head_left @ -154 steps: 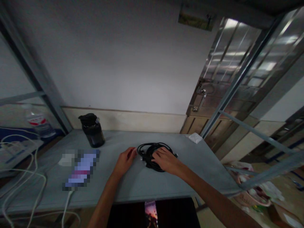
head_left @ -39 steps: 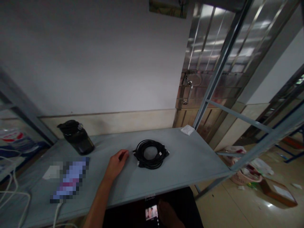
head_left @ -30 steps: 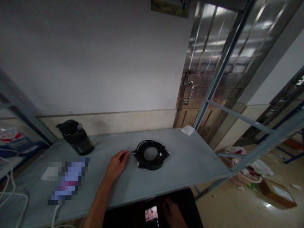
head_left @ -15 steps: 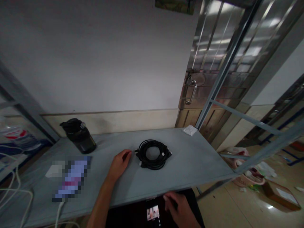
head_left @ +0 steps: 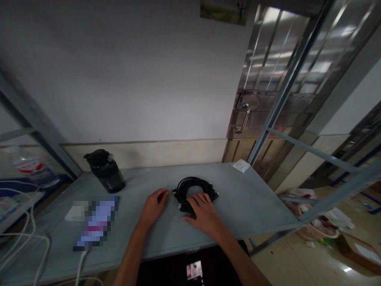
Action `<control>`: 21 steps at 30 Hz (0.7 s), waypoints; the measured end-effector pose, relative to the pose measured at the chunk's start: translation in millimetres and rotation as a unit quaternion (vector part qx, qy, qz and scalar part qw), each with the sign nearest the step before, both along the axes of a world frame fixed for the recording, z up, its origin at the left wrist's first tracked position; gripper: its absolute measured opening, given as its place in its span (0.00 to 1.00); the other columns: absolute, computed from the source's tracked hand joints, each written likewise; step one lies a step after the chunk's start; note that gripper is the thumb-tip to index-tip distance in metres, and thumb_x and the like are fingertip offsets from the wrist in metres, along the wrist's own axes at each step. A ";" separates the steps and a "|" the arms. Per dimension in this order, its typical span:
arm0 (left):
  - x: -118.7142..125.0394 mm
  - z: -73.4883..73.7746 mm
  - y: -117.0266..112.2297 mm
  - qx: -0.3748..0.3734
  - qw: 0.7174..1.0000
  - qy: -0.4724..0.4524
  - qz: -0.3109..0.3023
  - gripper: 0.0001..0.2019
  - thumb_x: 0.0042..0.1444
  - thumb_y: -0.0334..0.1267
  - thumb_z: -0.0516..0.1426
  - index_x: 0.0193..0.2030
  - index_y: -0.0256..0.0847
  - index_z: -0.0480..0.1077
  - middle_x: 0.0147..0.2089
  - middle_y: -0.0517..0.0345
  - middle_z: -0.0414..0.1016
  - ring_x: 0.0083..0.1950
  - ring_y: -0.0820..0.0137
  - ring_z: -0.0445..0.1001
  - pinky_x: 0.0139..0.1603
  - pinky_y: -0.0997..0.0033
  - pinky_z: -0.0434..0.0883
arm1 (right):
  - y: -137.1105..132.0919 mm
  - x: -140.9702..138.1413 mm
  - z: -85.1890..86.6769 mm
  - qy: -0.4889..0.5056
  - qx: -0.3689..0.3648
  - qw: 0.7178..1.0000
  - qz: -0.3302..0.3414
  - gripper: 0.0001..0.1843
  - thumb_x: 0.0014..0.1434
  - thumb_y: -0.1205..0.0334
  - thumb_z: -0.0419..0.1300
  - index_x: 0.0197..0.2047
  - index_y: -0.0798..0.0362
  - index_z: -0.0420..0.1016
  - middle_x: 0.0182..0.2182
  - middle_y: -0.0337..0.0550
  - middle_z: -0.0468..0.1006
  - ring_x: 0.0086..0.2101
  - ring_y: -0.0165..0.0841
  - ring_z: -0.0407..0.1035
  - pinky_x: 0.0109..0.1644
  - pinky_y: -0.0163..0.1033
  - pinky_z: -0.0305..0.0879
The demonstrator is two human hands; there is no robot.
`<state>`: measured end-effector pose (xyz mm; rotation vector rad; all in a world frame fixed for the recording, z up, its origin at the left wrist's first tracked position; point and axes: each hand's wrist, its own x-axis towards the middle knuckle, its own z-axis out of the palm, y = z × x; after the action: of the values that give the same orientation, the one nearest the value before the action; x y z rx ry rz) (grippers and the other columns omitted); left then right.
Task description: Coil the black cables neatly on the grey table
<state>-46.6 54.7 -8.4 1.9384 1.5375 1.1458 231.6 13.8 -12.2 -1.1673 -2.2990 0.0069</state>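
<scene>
A coil of black cable (head_left: 198,182) lies on the grey-blue table, with light-coloured plugs showing at its edges. Over the coil's near side rests my right hand (head_left: 204,212); its fingers reach across toward the ring's centre and its thumb is held apart. The hand covers the front part of the coil. To the left of the coil, my left hand (head_left: 154,206) lies on the tabletop, loosely curled, with nothing visible in it. A small gap separates it from the cable.
A black bottle (head_left: 106,172) stands at the back left. A blurred purple phone-like object (head_left: 98,220) with a white cable lies before it. White crumpled paper (head_left: 241,165) sits at the table's back right corner. Metal posts (head_left: 278,99) frame the table (head_left: 247,210). A lit screen (head_left: 194,271) shows below.
My right hand has risen from my lap onto the cable coil. The left hand stays beside it. The whole view has shifted slightly.
</scene>
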 end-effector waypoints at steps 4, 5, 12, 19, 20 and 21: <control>0.5 1.4 -1.3 -0.006 1.000 -0.010 0.005 0.18 0.72 0.55 0.56 0.46 0.46 0.81 0.45 0.53 0.88 0.45 0.57 0.86 0.52 0.58 0.80 | 17.4 6.8 -20.1 -0.038 0.015 0.999 -0.017 0.27 0.68 0.39 0.74 0.55 0.53 0.82 0.48 0.52 0.86 0.52 0.51 0.79 0.62 0.57 0.73; 0.6 1.7 -1.7 -0.006 1.000 -0.011 0.006 0.18 0.72 0.55 0.56 0.46 0.46 0.81 0.44 0.53 0.88 0.45 0.57 0.86 0.52 0.58 0.80 | 21.0 15.2 -23.5 -0.042 0.023 0.999 -0.018 0.27 0.68 0.38 0.74 0.53 0.53 0.82 0.47 0.51 0.86 0.51 0.51 0.79 0.61 0.56 0.73; 0.6 -1.5 0.3 -0.016 1.000 0.004 0.000 0.18 0.74 0.53 0.54 0.47 0.46 0.81 0.45 0.52 0.88 0.46 0.58 0.85 0.53 0.58 0.79 | 45.7 105.5 -28.8 -0.048 0.046 0.995 -0.069 0.25 0.73 0.37 0.68 0.53 0.52 0.83 0.46 0.52 0.86 0.51 0.50 0.79 0.61 0.55 0.72; 2.4 -11.0 0.1 0.025 0.999 0.039 0.002 0.17 0.74 0.53 0.54 0.50 0.48 0.81 0.51 0.50 0.88 0.52 0.54 0.86 0.62 0.50 0.80 | 46.6 125.7 -31.5 -0.040 0.040 0.991 -0.123 0.29 0.74 0.33 0.65 0.56 0.51 0.83 0.48 0.54 0.86 0.53 0.53 0.77 0.63 0.59 0.71; 2.9 -11.5 -0.4 0.032 0.999 0.043 0.002 0.16 0.74 0.53 0.55 0.51 0.49 0.81 0.51 0.50 0.88 0.53 0.53 0.86 0.63 0.49 0.80 | 45.9 124.4 -31.4 -0.036 0.039 0.991 -0.125 0.29 0.74 0.32 0.65 0.56 0.51 0.83 0.48 0.54 0.86 0.53 0.53 0.77 0.63 0.59 0.71; 3.4 -11.7 -0.9 0.036 0.998 0.045 0.004 0.16 0.74 0.53 0.55 0.51 0.49 0.81 0.51 0.50 0.88 0.53 0.54 0.86 0.63 0.49 0.80 | 45.4 123.4 -31.0 -0.031 0.039 0.991 -0.124 0.29 0.74 0.32 0.65 0.56 0.51 0.82 0.48 0.54 0.86 0.53 0.52 0.77 0.63 0.59 0.71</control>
<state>-43.2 53.8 -20.1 2.0591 1.5709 1.1444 355.0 59.3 -43.2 -1.4228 -2.1697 -0.2126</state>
